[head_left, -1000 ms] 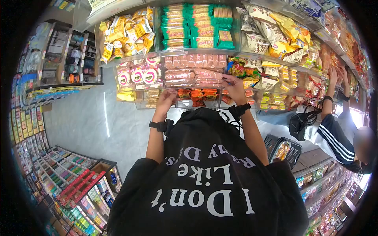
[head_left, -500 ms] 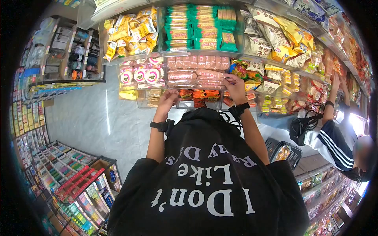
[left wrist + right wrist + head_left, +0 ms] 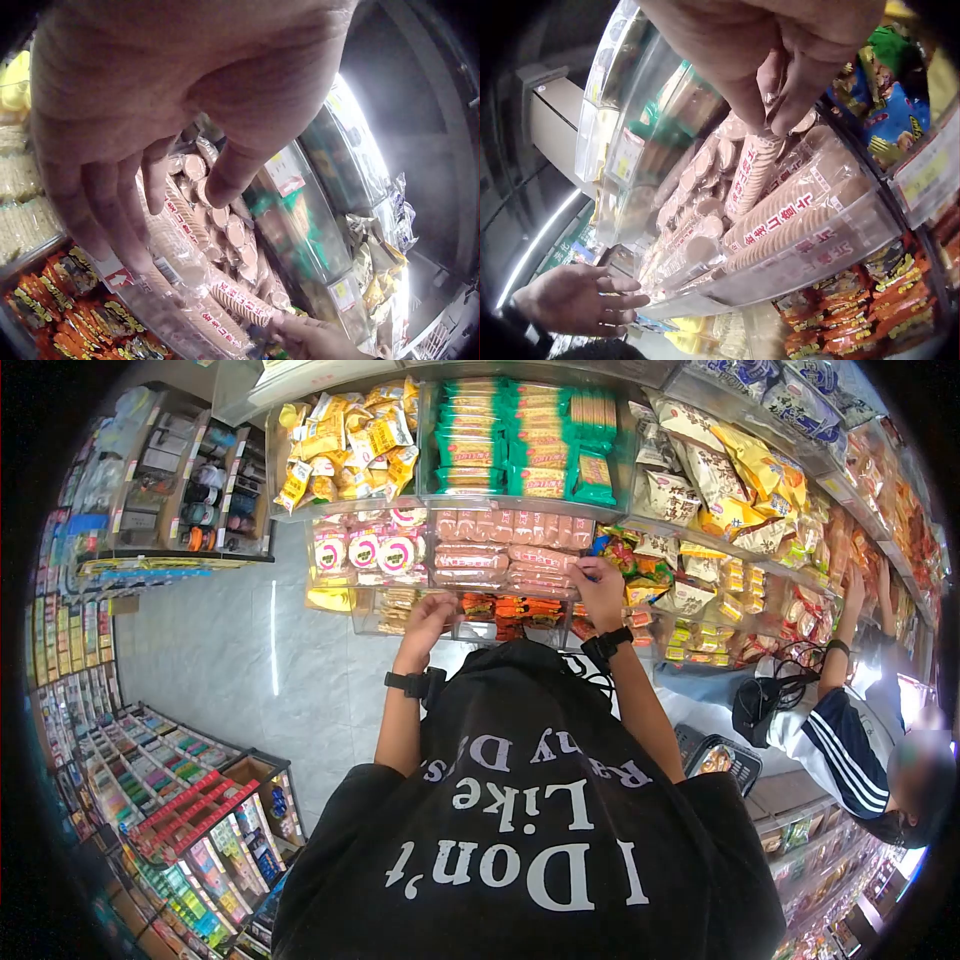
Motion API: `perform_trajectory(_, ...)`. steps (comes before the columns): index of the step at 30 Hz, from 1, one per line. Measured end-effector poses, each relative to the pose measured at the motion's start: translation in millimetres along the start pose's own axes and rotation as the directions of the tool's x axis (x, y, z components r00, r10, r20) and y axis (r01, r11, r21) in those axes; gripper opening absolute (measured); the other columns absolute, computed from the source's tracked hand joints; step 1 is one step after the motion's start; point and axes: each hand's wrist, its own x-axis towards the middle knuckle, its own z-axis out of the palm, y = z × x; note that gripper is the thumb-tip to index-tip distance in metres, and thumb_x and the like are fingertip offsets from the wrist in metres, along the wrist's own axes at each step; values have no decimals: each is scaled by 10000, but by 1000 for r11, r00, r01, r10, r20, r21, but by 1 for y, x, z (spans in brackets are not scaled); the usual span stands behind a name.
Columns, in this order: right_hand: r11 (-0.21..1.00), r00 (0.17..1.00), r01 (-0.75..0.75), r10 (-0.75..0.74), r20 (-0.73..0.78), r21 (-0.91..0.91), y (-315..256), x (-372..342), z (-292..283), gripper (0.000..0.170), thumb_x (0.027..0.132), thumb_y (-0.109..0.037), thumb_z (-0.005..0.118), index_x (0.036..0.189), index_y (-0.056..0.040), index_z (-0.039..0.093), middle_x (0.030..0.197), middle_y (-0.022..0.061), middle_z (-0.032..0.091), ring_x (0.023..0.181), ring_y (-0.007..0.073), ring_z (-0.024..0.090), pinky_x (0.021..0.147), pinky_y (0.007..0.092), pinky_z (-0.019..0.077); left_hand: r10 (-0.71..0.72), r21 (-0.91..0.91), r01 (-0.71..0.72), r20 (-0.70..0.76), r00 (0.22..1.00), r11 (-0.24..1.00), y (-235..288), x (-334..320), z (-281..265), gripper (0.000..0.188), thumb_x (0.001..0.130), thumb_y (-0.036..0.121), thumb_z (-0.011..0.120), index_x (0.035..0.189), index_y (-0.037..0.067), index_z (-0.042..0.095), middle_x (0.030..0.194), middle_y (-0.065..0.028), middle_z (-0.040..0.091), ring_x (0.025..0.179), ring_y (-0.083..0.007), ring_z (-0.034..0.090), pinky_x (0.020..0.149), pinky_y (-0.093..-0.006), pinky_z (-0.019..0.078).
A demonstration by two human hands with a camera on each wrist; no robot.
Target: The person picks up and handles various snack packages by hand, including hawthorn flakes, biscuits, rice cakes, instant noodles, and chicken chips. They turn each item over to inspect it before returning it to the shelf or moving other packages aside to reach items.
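My right hand [image 3: 602,595] pinches the end of a clear-wrapped roll of hawthorn slices [image 3: 751,176] between thumb and fingertips. The roll slants up out of a clear plastic bin [image 3: 810,259] filled with similar pinkish-brown rolls [image 3: 810,214]. In the left wrist view, that roll [image 3: 238,300] lies across others, its far end at my right fingertips. My left hand [image 3: 430,625] holds nothing; its fingers are relaxed near the bin's front left side. The right wrist view shows this left hand [image 3: 577,300] with palm and fingers spread.
Orange-and-black snack packets [image 3: 515,610] fill a lower bin. Round pink-and-white packs [image 3: 365,550] sit left, and green biscuit packs [image 3: 545,440] above. Another person [image 3: 850,730] reaches into the shelves at right, near a dark shopping basket [image 3: 735,765]. Display racks [image 3: 190,800] stand across the aisle.
The head view has turned slightly, so the shelves sit further right. My right hand keeps its pinch on the roll. My left hand is slightly further left relative to the bins.
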Motion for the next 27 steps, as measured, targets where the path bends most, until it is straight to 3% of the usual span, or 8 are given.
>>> perform_trajectory(5,990,995,65,-73,-68,-122,-6,3,-2,154,882,-122,736,968,3,704,840,123,732,751,216,716,699,342,553,-3,4,3,-11,1000,1000,5,-1,3,257,1003,166,614,1211,15,609,1100,-59,672,915,-190,711,845,-307,558)
perform_trajectory(8,993,996,39,-47,-74,-107,-5,3,3,159,895,-165,723,969,-25,713,829,143,717,763,274,711,701,383,553,0,-2,0,-10,1000,1000,4,0,2,260,1005,169,610,1218,19,611,1088,-56,674,924,-187,711,834,-305,555)
perform_trajectory(14,874,986,86,-144,-87,-477,-20,-4,8,207,909,-188,699,1086,-81,686,891,162,692,776,331,685,695,438,541,-6,18,6,-12,1000,1000,2,3,-3,264,1010,181,605,1223,25,620,1095,-57,688,938,-184,713,832,-309,553)
perform_trajectory(18,911,977,149,-195,-82,-384,-37,-19,7,264,904,-136,697,1152,-99,614,1052,139,646,799,319,678,692,434,545,9,15,-8,-17,1000,1000,4,-1,-8,270,1008,194,609,1221,30,627,1122,-62,701,950,-180,714,813,-294,541)
perform_trajectory(22,861,969,138,-219,-113,-490,-45,-21,7,220,894,-112,701,1083,-46,612,936,127,593,771,296,665,665,415,535,-1,4,1,-4,1000,1000,3,3,-14,279,1005,208,616,1224,36,627,1126,-58,707,958,-174,714,800,-278,529)
perform_trajectory(25,886,950,273,-310,-43,-376,-50,-13,2,150,876,-106,707,974,-18,634,875,120,613,740,285,664,639,396,524,18,-26,-18,13,1000,1000,-2,9,-21,281,1007,216,617,1227,40,623,1115,-52,710,954,-172,713,804,-281,530)
perform_trajectory(26,935,974,212,-226,-19,-284,-53,-10,1,103,854,-92,710,889,-17,649,791,112,631,681,266,648,617,372,508,12,-26,-12,25,1000,1000,-3,11,-24,279,1011,221,612,1230,48,620,1116,-49,710,948,-167,712,808,-281,527)
perform_trajectory(27,935,972,229,-236,7,-271,-70,-7,0,98,851,-89,709,888,-19,652,771,109,635,666,257,642,615,366,505,13,-4,-13,18,1000,1000,-1,11,-25,270,1016,209,601,1228,44,618,1124,-59,711,953,-177,716,830,-296,539)
